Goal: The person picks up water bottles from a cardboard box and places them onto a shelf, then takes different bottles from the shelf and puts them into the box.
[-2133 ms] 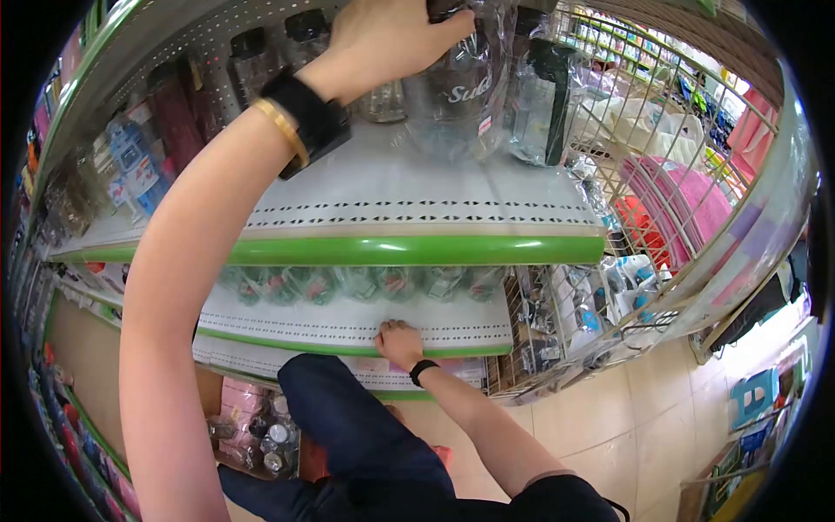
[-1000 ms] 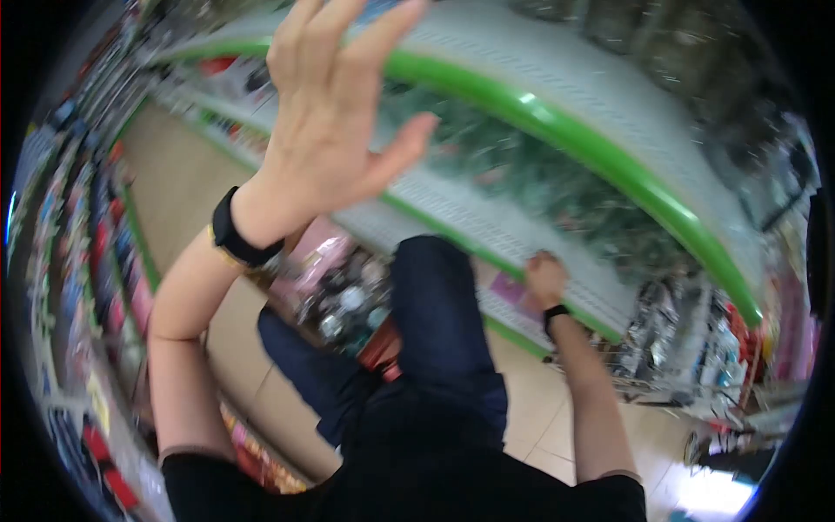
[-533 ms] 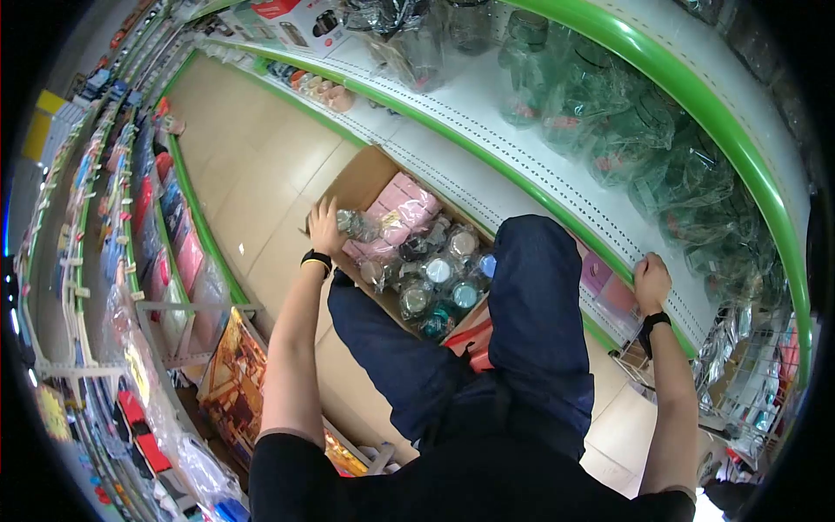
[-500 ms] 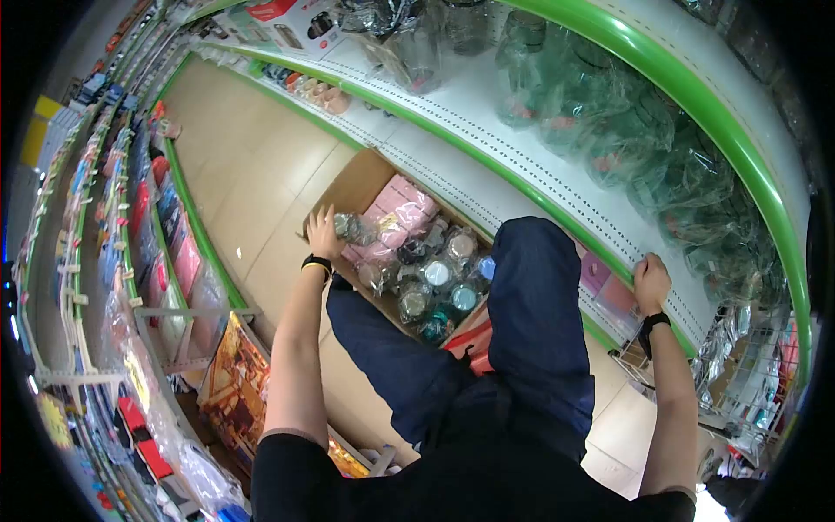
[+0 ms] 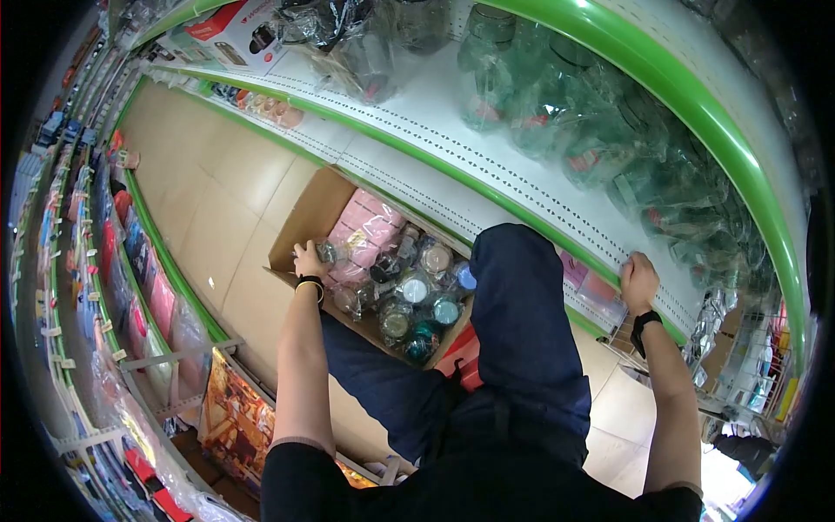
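My left hand [image 5: 309, 260] is at the near left side of an open cardboard box [image 5: 304, 202], its fingers closed around a clear jar [image 5: 327, 252] in plastic wrap. The hand partly hides this jar. Inside the box lie pink packages [image 5: 365, 224] and several plastic-wrapped bottles with lids, among them a white lid [image 5: 414, 289] and a teal bottle [image 5: 423, 343]. My right hand [image 5: 639, 280] grips the green front edge of the white shelf [image 5: 531, 187], fingers curled on its top.
Several wrapped greenish glass jugs [image 5: 548, 113] stand along the back of the shelf. A boxed product [image 5: 239, 36] is at its far left end. Across the tiled aisle [image 5: 230, 165] are racks of hanging goods [image 5: 148, 287]. A wire basket [image 5: 744, 365] sits at right.
My left hand has lowered the wrapped jar into the box's left side. My right hand stays on the shelf edge. The camera view has shifted slightly.
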Demonstrator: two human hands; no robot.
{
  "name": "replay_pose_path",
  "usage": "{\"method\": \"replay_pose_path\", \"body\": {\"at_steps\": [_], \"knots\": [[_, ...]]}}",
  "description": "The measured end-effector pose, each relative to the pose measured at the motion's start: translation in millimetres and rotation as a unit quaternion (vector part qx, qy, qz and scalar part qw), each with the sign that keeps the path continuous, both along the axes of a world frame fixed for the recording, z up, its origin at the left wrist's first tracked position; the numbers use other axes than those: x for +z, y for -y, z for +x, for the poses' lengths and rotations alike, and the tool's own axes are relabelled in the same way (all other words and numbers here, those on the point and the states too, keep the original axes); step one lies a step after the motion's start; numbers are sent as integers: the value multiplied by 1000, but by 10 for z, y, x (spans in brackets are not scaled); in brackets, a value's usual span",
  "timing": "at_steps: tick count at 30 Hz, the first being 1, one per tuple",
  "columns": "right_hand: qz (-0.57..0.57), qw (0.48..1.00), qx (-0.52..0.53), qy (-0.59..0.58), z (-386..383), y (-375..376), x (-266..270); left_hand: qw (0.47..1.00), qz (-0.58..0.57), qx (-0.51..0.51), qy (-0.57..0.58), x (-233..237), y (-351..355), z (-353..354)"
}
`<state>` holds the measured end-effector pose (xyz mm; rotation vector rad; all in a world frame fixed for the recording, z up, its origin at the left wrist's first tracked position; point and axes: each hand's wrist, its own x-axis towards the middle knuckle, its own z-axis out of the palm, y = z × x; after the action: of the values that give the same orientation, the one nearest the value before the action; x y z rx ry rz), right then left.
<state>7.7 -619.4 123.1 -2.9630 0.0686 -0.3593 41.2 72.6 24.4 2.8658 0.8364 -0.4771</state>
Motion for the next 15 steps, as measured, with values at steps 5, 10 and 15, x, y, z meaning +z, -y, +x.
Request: {"method": "replay_pose_path", "body": {"at_steps": [5,10,15], "knots": [[17,1000,-1,5,5,-7,2,997,1,-54,60,547,146,63],[46,999,-1,-4,-3,-52,68,967,-135,-182,119,1912,417,163],[44,999,-22,-6,-36,-28,37,878,-322,-262,237,3796,1175,20]]}}
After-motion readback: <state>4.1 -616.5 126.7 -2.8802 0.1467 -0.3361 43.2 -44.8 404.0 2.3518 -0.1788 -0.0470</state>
